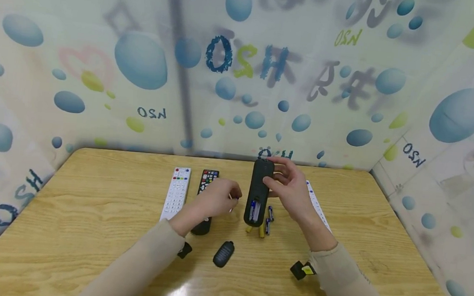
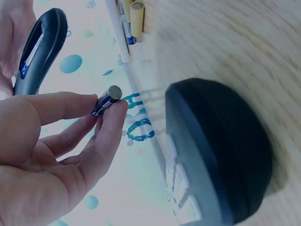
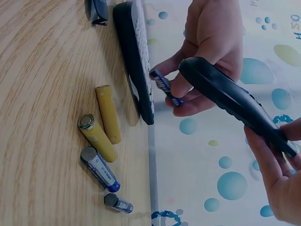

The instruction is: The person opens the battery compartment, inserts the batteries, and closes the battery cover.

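Observation:
My right hand (image 1: pixel 290 185) grips a black remote control (image 1: pixel 260 187) above the table, its back turned up and its battery bay uncovered. A blue battery (image 1: pixel 252 210) lies in the left side of that bay. Beside the remote, my left hand (image 1: pixel 217 197) pinches another blue battery (image 2: pixel 107 100) between thumb and fingertips, apart from the remote. Below the remote, two yellow batteries (image 3: pixel 109 114) and two blue batteries (image 3: pixel 101 169) lie on the table. A small black piece with printed text (image 1: pixel 224 254), perhaps a battery cover, lies nearer to me.
A second black remote (image 1: pixel 201 227) lies under my left hand, with a white remote (image 1: pixel 177 192) to its left. Another white remote (image 1: pixel 318 207) is partly hidden behind my right hand. The wooden table (image 1: pixel 86 229) ends at a patterned wall covering (image 1: pixel 241 101).

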The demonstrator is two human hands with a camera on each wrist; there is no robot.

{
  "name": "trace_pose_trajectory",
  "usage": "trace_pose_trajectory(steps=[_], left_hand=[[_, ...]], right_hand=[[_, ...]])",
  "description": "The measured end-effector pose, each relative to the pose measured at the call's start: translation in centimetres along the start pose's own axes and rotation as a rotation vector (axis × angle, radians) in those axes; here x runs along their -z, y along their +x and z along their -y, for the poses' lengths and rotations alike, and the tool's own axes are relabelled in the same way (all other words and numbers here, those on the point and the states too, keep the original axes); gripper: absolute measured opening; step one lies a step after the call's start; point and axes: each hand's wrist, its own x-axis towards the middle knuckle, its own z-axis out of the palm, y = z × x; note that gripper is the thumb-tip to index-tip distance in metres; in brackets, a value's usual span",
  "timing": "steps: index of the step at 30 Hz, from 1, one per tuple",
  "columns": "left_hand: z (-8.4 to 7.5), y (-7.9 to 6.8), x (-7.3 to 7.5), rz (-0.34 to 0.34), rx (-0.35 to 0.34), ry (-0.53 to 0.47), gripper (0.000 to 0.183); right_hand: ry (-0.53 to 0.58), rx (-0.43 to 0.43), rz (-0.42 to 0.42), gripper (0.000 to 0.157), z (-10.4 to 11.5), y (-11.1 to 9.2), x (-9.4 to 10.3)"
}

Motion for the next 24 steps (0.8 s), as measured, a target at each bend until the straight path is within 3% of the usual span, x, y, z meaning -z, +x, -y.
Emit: trace_pose_trajectory(steps=[12,24], left_hand=[[-0.4,-1.7,0.9,-0.077,-0.051,-0.093,0.015],[-1.1,-3.3,1.3,-0.136,-0.166,-0.157,0.012]], right_hand=[[0.002,-0.006,-0.001,0.049,0.0,-0.1,-0.1],[0.009,-0.011,0.000,0.049,-0.1,0.0,-0.1]])
